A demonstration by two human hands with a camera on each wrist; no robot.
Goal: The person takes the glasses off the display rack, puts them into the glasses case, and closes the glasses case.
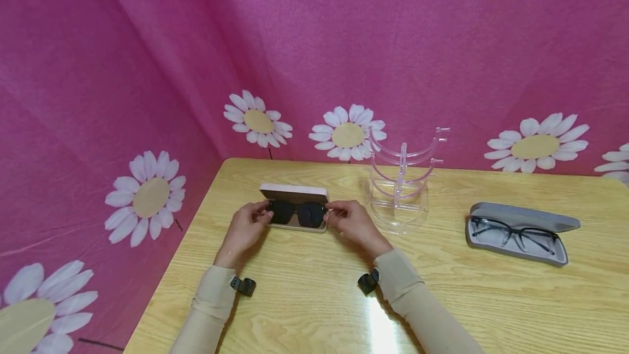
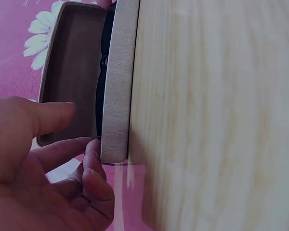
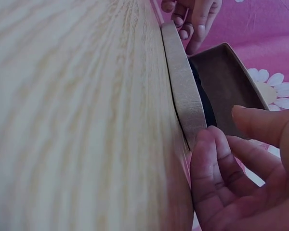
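Black sunglasses (image 1: 310,215) lie in a beige glasses case (image 1: 294,188) whose lid stands raised at the back. My left hand (image 1: 244,229) is at the case's left end, fingertips right at its edge. In the left wrist view the thumb (image 2: 58,117) stands apart from the other fingers, in front of the lid's dark lining. At the opposite end is my right hand (image 1: 355,224), its fingertips touching the case corner. The right wrist view shows that thumb (image 3: 255,122) also held away from the fingers, with nothing between them. The case's front wall partly hides the sunglasses in both wrist views.
A clear plastic glasses stand (image 1: 400,193) with curved tiers is just right of my right hand. Farther right, black-framed eyeglasses (image 1: 516,234) sit in an open grey case (image 1: 523,211). A pink flowered cloth (image 1: 393,42) hangs behind the wooden table (image 1: 304,288).
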